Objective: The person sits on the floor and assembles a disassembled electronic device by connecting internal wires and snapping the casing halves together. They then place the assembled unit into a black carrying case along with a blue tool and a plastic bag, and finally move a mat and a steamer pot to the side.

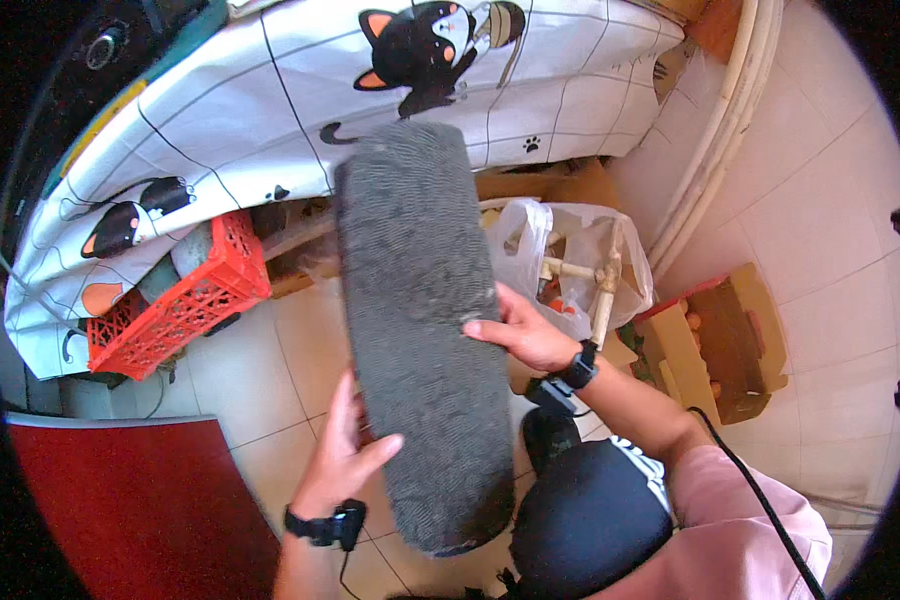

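Note:
A long dark-grey pad (420,340) with rounded ends and a ribbed, fabric-like surface is held up between my hands, its far end near the hanging cloth. What kind of thing it is I cannot make out. My left hand (348,445) grips its left edge, thumb on top and fingers going underneath. On the opposite edge, nearer the middle, my right hand (522,332) holds it the same way, thumb pressed on the upper face. The pad's underside and most of my fingertips are hidden. Both wrists carry black straps with small devices.
A white cat-print cloth (260,110) hangs across the back. Beneath it at left stands a red plastic crate (185,300). A dark-red panel (140,500) lies lower left. To the right are a plastic bag (610,240) with pipe pieces, an open cardboard box (735,350) and wall pipes (715,140).

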Demonstrator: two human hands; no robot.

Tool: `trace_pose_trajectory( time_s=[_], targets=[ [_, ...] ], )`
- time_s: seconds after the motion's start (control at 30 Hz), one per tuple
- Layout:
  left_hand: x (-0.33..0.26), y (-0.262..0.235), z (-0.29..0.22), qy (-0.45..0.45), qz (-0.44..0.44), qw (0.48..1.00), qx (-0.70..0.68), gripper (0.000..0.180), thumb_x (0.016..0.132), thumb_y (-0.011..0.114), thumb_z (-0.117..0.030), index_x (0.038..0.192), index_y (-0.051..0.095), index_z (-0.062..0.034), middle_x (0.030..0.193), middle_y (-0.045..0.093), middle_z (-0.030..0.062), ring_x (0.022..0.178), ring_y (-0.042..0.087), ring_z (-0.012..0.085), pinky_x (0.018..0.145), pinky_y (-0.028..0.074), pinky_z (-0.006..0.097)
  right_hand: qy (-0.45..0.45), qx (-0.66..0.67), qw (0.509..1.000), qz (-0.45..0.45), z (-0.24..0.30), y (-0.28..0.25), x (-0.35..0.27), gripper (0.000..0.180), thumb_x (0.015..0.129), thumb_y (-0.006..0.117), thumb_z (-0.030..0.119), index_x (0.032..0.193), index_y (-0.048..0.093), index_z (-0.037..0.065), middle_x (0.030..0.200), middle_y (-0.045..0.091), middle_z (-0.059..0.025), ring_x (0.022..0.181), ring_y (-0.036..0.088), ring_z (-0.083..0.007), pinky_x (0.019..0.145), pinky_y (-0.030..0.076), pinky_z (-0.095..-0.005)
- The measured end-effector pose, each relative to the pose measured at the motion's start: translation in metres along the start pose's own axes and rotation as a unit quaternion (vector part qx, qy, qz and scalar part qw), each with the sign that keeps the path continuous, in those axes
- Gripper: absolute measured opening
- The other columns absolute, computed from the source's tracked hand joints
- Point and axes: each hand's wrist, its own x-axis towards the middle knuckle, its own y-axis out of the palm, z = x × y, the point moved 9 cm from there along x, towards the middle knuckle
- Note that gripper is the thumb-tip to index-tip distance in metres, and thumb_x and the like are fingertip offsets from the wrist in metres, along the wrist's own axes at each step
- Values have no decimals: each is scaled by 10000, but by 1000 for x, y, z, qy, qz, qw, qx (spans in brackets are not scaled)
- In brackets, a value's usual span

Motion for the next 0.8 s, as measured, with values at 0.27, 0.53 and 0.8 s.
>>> trace_pose_trajectory(
  time_s=[0.27, 0.53, 0.8],
  targets=[
    [40, 74, 45, -51, 113, 992, -12, 876, 894, 605, 88, 1621, 153, -102, 1622, 293, 165, 1454, 361, 261, 1169, 332, 376, 137, 6, 985, -102, -31, -80, -61, 606, 964, 675, 156, 1487, 386, 51, 1396, 573, -79, 1252, 560, -194, 1072, 455, -368],
    [76, 88, 90, -148, 85, 983, -62, 853, 883, 575, 124, 1613, 172, -59, 1597, 335, 135, 1425, 388, 216, 1161, 317, 332, 162, -227, 957, -85, -36, -138, -52, 619, 918, 734, 331, 1369, 506, -26, 1209, 677, -119, 1086, 647, -215, 928, 520, -370],
    [100, 88, 90, -119, 31, 986, -115, 843, 872, 542, 167, 1601, 156, -6, 1634, 263, 142, 1483, 302, 221, 1204, 265, 348, 185, -328, 916, -136, 17, -160, 14, 697, 933, 631, 588, 1193, 658, -58, 1077, 713, -101, 959, 662, -210, 860, 535, -377]
  ],
)
